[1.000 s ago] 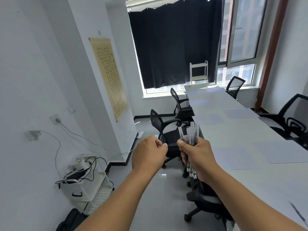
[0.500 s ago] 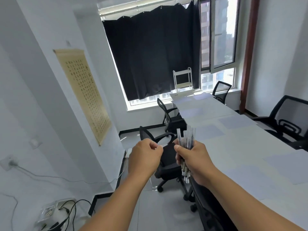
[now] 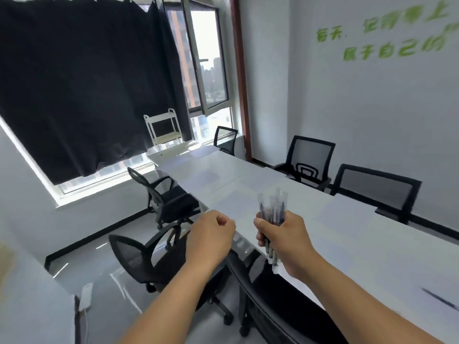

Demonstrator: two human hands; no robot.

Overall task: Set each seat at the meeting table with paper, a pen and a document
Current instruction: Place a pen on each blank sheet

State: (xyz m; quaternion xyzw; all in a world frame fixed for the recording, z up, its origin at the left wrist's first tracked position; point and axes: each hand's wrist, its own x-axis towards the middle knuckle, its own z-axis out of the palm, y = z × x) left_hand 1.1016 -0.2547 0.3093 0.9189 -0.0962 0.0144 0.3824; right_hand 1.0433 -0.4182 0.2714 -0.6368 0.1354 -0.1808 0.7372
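Note:
My right hand (image 3: pixel 285 240) is shut on a bundle of pens (image 3: pixel 272 210) in clear wrappers, held upright above the near left edge of the long white meeting table (image 3: pixel 310 234). My left hand (image 3: pixel 211 238) is a loose fist just left of the bundle, apart from it, with nothing visible in it. Sheets of paper (image 3: pixel 346 212) lie at several seats along the table. One dark pen (image 3: pixel 440 299) lies on the table at the near right.
Black mesh office chairs stand along both sides: one (image 3: pixel 139 259) under my left arm, another (image 3: pixel 161 194) further up, two (image 3: pixel 310 160) against the right wall. A white rack (image 3: pixel 162 130) sits at the far end below a black curtain (image 3: pixel 87 83). Glossy floor lies to the left.
My view has swung right and towards the table; the left wall and scroll have gone out of view. Both hands keep the same pose, slightly further apart, with the pens still gripped.

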